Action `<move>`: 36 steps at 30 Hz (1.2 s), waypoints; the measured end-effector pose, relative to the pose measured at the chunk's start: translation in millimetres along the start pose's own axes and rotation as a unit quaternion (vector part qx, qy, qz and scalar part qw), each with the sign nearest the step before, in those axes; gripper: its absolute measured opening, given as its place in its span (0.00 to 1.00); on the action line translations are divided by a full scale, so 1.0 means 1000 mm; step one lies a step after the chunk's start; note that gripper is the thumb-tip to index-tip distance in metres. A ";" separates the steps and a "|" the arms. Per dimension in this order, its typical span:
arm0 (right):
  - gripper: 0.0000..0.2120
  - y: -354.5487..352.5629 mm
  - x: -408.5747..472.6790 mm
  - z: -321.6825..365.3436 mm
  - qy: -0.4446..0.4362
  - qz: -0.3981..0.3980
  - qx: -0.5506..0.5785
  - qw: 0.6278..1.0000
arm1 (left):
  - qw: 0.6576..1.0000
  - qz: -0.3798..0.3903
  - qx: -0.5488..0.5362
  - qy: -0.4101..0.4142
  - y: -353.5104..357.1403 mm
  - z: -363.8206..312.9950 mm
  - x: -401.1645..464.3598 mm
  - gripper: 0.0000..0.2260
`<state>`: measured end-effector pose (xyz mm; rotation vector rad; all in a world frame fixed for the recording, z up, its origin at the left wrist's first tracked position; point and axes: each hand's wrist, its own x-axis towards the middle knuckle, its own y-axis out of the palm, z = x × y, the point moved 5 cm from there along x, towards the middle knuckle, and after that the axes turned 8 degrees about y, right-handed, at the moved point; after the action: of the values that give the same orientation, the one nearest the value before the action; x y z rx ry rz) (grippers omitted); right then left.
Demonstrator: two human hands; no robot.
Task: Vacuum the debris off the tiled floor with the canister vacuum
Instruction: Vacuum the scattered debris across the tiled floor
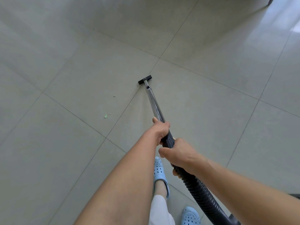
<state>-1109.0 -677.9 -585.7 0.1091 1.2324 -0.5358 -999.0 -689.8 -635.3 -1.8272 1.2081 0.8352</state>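
Debris lay on the tiled floor left of the nozzle, both hands' grip, left hand and right hand, wrapped around the wand; a straight stroke risked missing it.

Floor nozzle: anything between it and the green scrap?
Nothing visible. The floor nozzle sits on the tiles; the green scrap lies nearer the person and to its left, with only bare tile and smaller white crumbs between. Left hand and right hand grip the wand.
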 end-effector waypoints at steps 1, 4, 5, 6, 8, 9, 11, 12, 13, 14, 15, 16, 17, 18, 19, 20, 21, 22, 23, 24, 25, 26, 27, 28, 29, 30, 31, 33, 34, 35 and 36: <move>0.08 0.002 -0.004 -0.009 0.003 0.002 0.004 1.000 | 1.000 0.002 0.003 -0.001 0.006 0.006 -0.005 0.13; 0.07 0.009 -0.016 -0.033 0.005 0.014 0.023 1.000 | 1.000 -0.002 0.022 -0.007 0.021 0.023 -0.020 0.13; 0.07 0.011 -0.019 -0.041 0.008 0.021 0.039 0.999 | 1.000 -0.002 0.028 -0.009 0.024 0.028 -0.025 0.13; 0.07 0.015 -0.023 -0.048 0.010 0.028 0.052 0.998 | 0.999 -0.003 0.034 -0.010 0.028 0.033 -0.030 0.13; 0.08 0.020 -0.027 -0.058 0.013 0.037 0.064 0.997 | 0.999 -0.003 0.039 -0.012 0.033 0.041 -0.037 0.13; 0.08 0.023 -0.030 -0.063 0.015 0.042 0.070 0.997 | 0.999 -0.004 0.043 -0.014 0.035 0.045 -0.041 0.13; 0.09 0.029 -0.035 -0.074 0.025 0.055 0.083 0.995 | 0.998 -0.002 0.051 -0.021 0.038 0.053 -0.050 0.14; 0.10 0.033 -0.037 -0.078 0.031 0.060 0.089 0.994 | 0.998 0.000 0.055 -0.024 0.039 0.057 -0.055 0.16; 0.10 0.037 -0.039 -0.083 0.037 0.065 0.094 0.993 | 0.998 0.002 0.063 -0.027 0.040 0.061 -0.058 0.19; 0.11 0.041 -0.041 -0.087 0.041 0.070 0.101 0.992 | 0.997 0.003 0.072 -0.028 0.040 0.065 -0.062 0.23; 0.10 0.045 -0.042 -0.090 0.044 0.075 0.109 0.990 | 0.996 0.004 0.084 -0.029 0.040 0.069 -0.064 0.26; 0.10 0.049 -0.044 -0.092 0.045 0.080 0.116 0.989 | 0.995 0.005 0.095 -0.028 0.040 0.073 -0.065 0.27; 0.10 0.052 -0.044 -0.094 0.046 0.085 0.123 0.988 | 0.994 0.004 0.102 -0.028 0.039 0.076 -0.066 0.28; 0.10 0.056 -0.045 -0.094 0.046 0.089 0.129 0.987 | 0.994 0.003 0.109 -0.030 0.037 0.079 -0.066 0.28; 0.10 0.059 -0.045 -0.094 0.045 0.093 0.131 0.986 | 0.993 0.000 0.117 -0.032 0.035 0.080 -0.065 0.28; 0.11 0.061 -0.044 -0.093 0.046 0.096 0.130 0.986 | 0.991 -0.003 0.127 -0.034 0.032 0.082 -0.064 0.27; 0.11 0.063 -0.043 -0.091 0.048 0.100 0.128 0.986 | 0.990 -0.004 0.135 -0.037 0.029 0.083 -0.063 0.27; 0.11 0.065 -0.043 -0.089 0.050 0.103 0.125 0.985 | 0.989 -0.003 0.141 -0.039 0.026 0.083 -0.062 0.27; 0.11 0.067 -0.043 -0.086 0.052 0.105 0.123 0.985 | 0.988 -0.003 0.146 -0.039 0.024 0.083 -0.061 0.28; 0.11 0.068 -0.041 -0.081 0.054 0.107 0.121 0.985 | 0.988 -0.004 0.150 -0.039 0.019 0.082 -0.059 0.28; 0.11 0.069 -0.040 -0.076 0.055 0.106 0.120 0.986 | 0.988 -0.004 0.153 -0.037 0.016 0.080 -0.056 0.29; 0.10 0.069 -0.036 -0.069 0.054 0.104 0.120 0.986 | 0.988 -0.004 0.153 -0.035 0.011 0.077 -0.051 0.30; 0.10 0.069 -0.032 -0.061 0.052 0.103 0.122 0.986 | 0.988 -0.006 0.154 -0.033 0.005 0.073 -0.045 0.31; 0.10 0.068 -0.027 -0.051 0.049 0.102 0.125 0.986 | 0.988 -0.009 0.155 -0.028 -0.002 0.067 -0.038 0.31; 0.10 0.068 -0.022 -0.041 0.046 0.103 0.128 0.985 | 0.988 -0.013 0.154 -0.023 -0.009 0.061 -0.030 0.30; 0.09 0.067 -0.016 -0.030 0.044 0.104 0.129 0.985 | 0.988 -0.016 0.153 -0.020 -0.016 0.055 -0.022 0.29; 0.09 0.066 -0.010 -0.020 0.041 0.106 0.132 0.985 | 0.988 -0.019 0.155 -0.018 -0.023 0.048 -0.014 0.28; 0.10 0.066 0.003 0.002 0.037 0.111 0.140 0.983 | 0.986 -0.023 0.162 -0.014 -0.039 0.035 0.002 0.28; 0.10 0.066 0.008 0.012 0.035 0.112 0.142 0.983 | 0.987 -0.026 0.161 -0.011 -0.047 0.029 0.009 0.28; 0.10 0.066 0.014 0.022 0.032 0.111 0.141 0.983 | 0.987 -0.029 0.156 -0.007 -0.055 0.023 0.016 0.27; 0.10 0.067 0.020 0.033 0.028 0.110 0.139 0.984 | 0.988 -0.033 0.150 -0.004 -0.064 0.019 0.022 0.27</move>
<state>-1046.4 -638.2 -606.1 0.4935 1.1778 -0.5118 -934.1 -667.1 -647.2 -1.6080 1.1904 0.5871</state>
